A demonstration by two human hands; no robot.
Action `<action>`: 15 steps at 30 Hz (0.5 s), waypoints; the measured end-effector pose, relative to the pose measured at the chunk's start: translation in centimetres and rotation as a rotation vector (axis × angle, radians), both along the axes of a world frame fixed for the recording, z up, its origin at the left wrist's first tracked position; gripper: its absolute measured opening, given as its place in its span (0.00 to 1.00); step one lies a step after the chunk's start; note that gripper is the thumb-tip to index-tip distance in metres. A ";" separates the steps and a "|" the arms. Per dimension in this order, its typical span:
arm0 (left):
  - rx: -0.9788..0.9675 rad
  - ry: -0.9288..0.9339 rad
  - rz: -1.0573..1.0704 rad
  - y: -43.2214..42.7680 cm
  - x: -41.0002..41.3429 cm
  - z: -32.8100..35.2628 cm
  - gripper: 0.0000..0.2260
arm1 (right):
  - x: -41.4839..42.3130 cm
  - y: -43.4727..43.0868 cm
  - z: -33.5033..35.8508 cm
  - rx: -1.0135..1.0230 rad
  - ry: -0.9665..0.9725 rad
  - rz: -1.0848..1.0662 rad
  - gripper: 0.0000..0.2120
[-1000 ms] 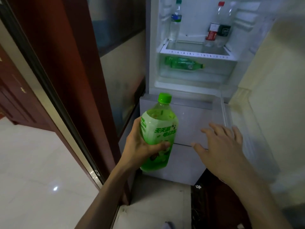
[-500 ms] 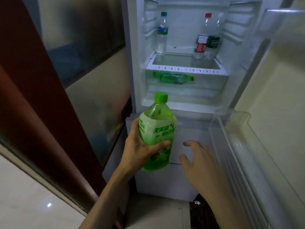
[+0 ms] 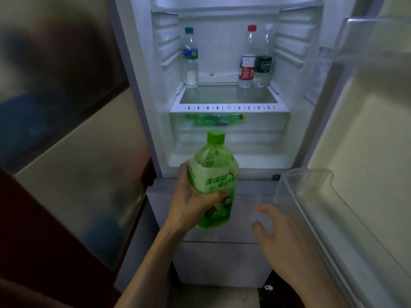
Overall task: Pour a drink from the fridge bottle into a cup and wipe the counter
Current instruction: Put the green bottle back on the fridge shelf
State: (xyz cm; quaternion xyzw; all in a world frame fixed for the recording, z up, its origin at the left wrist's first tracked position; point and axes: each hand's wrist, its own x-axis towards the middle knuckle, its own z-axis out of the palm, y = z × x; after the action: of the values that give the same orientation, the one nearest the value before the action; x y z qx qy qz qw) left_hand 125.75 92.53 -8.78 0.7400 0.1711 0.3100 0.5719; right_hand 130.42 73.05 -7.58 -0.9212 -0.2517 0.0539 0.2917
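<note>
Head view: the left hand [image 3: 191, 203] grips the bottle [image 3: 213, 181] round its label, fingers [image 3: 219, 194] clamped on it, thumb across the front. The bottle is upright at the centre of the frame, cap on (green, like the drink), in front of the open fridge [image 3: 220, 52] and outside it. At 4 o'clock from the bottle the right hand [image 3: 287, 243] hangs free, fingers [image 3: 264, 210] apart and loosely bent, holding nothing; the door bin [image 3: 311, 196] is at its 1 o'clock. On the shelf [image 3: 229, 107] at 12 o'clock stand a green-capped bottle [image 3: 190, 61] at the left and, close together at the right, a red-capped bottle [image 3: 247, 63] and a dark-labelled bottle [image 3: 263, 63]. Under the shelf a lying bottle [image 3: 215, 118], also green, rests on its side.
</note>
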 end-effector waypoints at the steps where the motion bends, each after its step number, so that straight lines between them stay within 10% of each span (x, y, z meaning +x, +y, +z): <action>1: 0.013 -0.006 -0.012 0.5 0.6 0.2 0.37 | 0.5 0.5 0.2 0.031 0.001 -0.005 0.14; 15: 0.322 -0.143 -0.273 12.5 9.4 6.7 0.40 | 8.3 11.8 8.0 0.393 -0.132 -0.022 0.13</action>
State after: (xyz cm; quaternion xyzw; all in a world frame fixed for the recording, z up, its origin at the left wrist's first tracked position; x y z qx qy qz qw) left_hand 135.17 105.07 -2.12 0.8143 -0.0236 0.3047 0.4935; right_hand 138.75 84.89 0.44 -0.8508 -0.2661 -0.0599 0.4492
